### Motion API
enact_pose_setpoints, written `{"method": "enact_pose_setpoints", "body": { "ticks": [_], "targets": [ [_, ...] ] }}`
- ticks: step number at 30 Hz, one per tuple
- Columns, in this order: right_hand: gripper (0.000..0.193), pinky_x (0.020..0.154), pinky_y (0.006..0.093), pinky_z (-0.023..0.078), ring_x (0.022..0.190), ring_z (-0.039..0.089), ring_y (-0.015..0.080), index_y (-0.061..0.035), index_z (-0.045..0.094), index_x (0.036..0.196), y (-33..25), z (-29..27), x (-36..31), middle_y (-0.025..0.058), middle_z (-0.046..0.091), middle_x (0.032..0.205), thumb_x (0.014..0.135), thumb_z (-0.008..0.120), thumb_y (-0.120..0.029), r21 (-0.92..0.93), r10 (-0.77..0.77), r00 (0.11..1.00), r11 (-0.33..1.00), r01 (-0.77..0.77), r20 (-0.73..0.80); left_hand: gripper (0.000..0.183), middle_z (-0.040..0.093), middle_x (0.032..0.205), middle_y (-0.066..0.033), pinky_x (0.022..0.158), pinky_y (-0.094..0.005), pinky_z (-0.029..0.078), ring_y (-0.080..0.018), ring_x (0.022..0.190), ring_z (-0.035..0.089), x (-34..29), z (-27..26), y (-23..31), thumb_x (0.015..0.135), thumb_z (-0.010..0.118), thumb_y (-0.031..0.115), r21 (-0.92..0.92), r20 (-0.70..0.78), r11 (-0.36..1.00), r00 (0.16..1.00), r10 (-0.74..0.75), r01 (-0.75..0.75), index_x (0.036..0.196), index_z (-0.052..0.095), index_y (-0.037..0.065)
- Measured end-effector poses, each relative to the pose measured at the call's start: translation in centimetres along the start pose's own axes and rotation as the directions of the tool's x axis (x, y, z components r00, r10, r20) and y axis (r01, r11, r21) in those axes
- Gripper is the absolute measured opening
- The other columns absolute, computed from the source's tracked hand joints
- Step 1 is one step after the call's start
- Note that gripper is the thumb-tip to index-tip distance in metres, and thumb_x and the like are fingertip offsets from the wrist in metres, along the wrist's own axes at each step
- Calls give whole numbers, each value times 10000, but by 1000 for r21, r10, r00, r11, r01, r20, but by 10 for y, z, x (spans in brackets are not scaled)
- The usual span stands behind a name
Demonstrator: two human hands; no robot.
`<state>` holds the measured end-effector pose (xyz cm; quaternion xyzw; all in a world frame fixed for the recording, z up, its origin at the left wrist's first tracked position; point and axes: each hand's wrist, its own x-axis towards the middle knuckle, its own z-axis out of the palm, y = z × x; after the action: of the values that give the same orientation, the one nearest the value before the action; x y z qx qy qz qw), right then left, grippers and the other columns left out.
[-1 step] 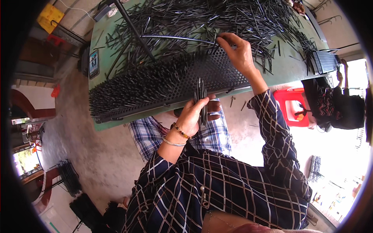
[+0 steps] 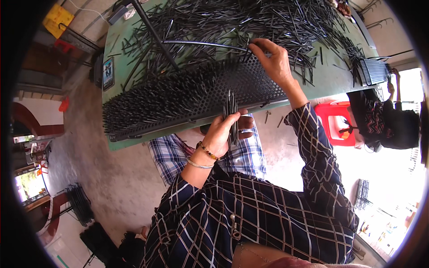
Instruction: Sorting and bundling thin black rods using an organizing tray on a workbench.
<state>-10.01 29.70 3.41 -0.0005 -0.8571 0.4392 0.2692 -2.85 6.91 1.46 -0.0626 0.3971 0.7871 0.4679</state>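
Note:
My left hand (image 2: 221, 134) is closed round a small bundle of thin black sticks with pointed ends (image 2: 230, 109), held upright just in front of a long black perforated board (image 2: 259, 82). At the board's far edge, my right hand (image 2: 276, 62) pinches with thumb and forefinger at a thin dark stick, its lower end hidden among the holes. Many black sticks (image 2: 161, 96) stand packed in the holes on the left and middle of the board. Its right part shows bare holes.
A large heap of loose black sticks (image 2: 210, 22) covers the green table (image 2: 333, 76). A dark rod (image 2: 149, 29) slants over it. A phone (image 2: 108, 73) lies at the left edge, a rack of rods (image 2: 374, 71) at the right. A red stool (image 2: 335, 125) stands beyond.

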Motion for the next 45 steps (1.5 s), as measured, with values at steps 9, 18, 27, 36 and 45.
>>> {"method": "enact_pose_setpoints", "body": {
  "ticks": [9, 18, 27, 36, 45],
  "targets": [
    [231, 704, 286, 519, 847, 673, 190, -28, 668, 1041, 23, 11, -10, 109, 692, 938, 839, 684, -139, -172, -187, 974, 963, 207, 127, 240, 653, 994, -132, 743, -380, 565, -216, 895, 654, 3, -10, -4, 958, 486, 164, -52, -13, 998, 1000, -23, 22, 1121, 586, 19],
    [212, 739, 314, 507, 837, 669, 247, -13, 661, 1056, 18, 13, -9, 142, 675, 952, 858, 638, -85, -121, -146, 983, 980, 159, 113, 258, 647, 1019, -152, 767, -379, 561, -226, 933, 648, 0, -11, -3, 951, 488, 141, 13, 56, 1000, 998, -9, 8, 1166, 549, 13],
    [263, 673, 286, 508, 744, 649, 149, 27, 672, 1014, -36, 3, -34, 115, 696, 849, 887, 652, -202, -18, 239, 916, 969, -247, 321, 324, 637, 1091, -156, 813, -369, 548, -233, 988, 639, -4, -11, 2, 954, 498, 144, -7, 91, 997, 993, 72, -71, 1234, 506, -20],
    [232, 565, 214, 468, 656, 573, 57, 45, 690, 879, -52, 7, -65, 38, 659, 703, 858, 691, -185, 346, 441, 629, 565, -749, 640, 335, 638, 1080, -133, 753, -304, 533, -168, 926, 630, -8, -6, 3, 965, 496, 184, 139, 185, 986, 980, 68, -95, 1244, 499, -3],
    [209, 635, 220, 441, 699, 549, 59, 14, 690, 913, -50, -1, -51, 7, 649, 787, 879, 673, -191, 337, 365, 746, 722, -604, 557, 295, 646, 1054, -119, 687, -258, 529, -128, 869, 617, -7, -13, 4, 981, 481, 204, 192, 193, 979, 981, 25, -63, 1208, 524, 21]
  ]
}}
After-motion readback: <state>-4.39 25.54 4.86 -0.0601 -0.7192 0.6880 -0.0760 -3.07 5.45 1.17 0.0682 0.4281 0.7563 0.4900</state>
